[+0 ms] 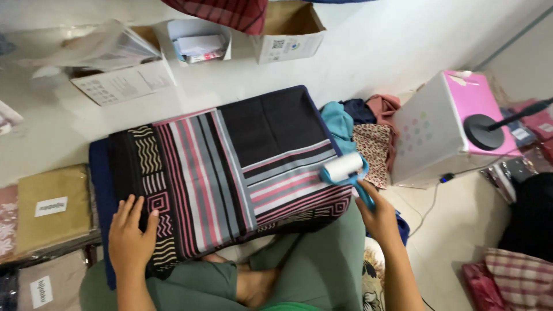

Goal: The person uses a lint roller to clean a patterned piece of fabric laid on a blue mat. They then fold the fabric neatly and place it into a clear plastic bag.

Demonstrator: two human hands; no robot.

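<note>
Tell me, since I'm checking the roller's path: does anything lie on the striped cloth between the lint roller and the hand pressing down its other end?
Nothing visible does. The lint roller, held by the right hand, sits on the striped cloth at its right edge. The cloth lies bare and flat across to the left hand, which rests on its patterned end.

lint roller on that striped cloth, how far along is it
Done: the striped cloth already lies folded and flat. In hand: the right hand holds the lint roller at the cloth's right edge; the left hand presses the left end. How much is already rolled can't be told.
</note>
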